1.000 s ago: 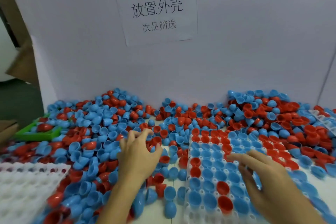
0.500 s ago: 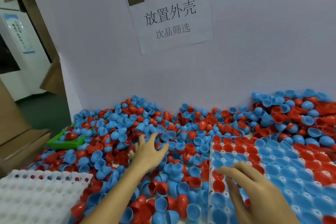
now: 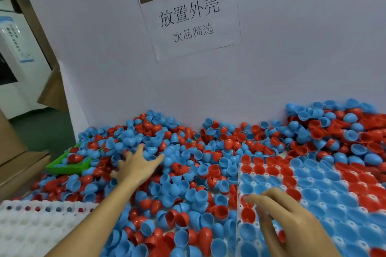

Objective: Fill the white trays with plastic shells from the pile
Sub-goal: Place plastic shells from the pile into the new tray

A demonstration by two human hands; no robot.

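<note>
Both hands over shells, neither grasping.
Left hand (image 3: pixel 136 166) spread flat on the pile (image 3: pixel 188 162), fingers released. Right hand (image 3: pixel 292 221) rests relaxed on the filled right tray (image 3: pixel 243 173); another white tray (image 3: pixel 31 227) lies lower left.

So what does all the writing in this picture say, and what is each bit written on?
"放置外壳": large top line on the white paper sheet stuck to the wall behind the pile.
"次品筛选": smaller line below it on the same sheet.
Blue-and-white notice on the pale machine at far left: it carries print, but too small and blurred to read.
The dark strip at the sheet's top corner shows no legible text.
</note>
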